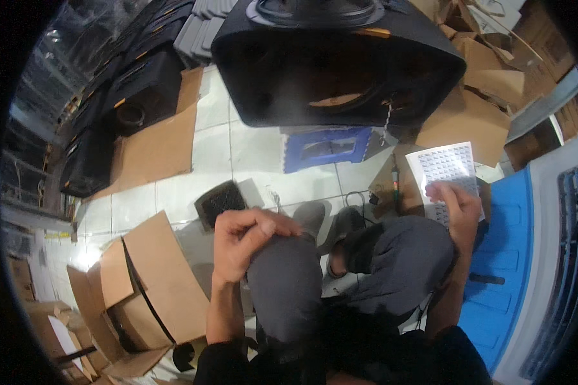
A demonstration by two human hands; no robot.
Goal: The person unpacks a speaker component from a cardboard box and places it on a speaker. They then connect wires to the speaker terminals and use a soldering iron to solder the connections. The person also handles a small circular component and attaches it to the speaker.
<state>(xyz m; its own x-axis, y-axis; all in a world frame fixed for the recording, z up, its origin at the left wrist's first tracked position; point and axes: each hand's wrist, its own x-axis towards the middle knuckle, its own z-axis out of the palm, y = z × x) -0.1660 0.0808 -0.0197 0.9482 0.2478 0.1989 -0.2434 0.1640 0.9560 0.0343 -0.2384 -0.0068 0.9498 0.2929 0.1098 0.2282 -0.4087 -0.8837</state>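
My left hand [247, 240] lies over my left knee, its fingers stretched across the grey trouser cloth; I see nothing in it. At the right, a white sheet of small labels [444, 163] stands beside my right knee, slightly tilted. The bent fingers of my right hand [457, 202] close at the face of that sheet; whether a single label is between the fingertips is too small to tell. In front of me a large black speaker cabinet [270, 83] rests with its open, hollow side toward me. A twisted wire [388, 115] hangs from the opening.
A blue plastic frame [292, 154] lies under the cabinet's near edge. Several black speaker cabinets [151, 90] line the left on cardboard. A small dark block [219, 204] sits by my left hand. Open cardboard boxes [173, 276] are lower left; a blue panel [504, 256] is at right.
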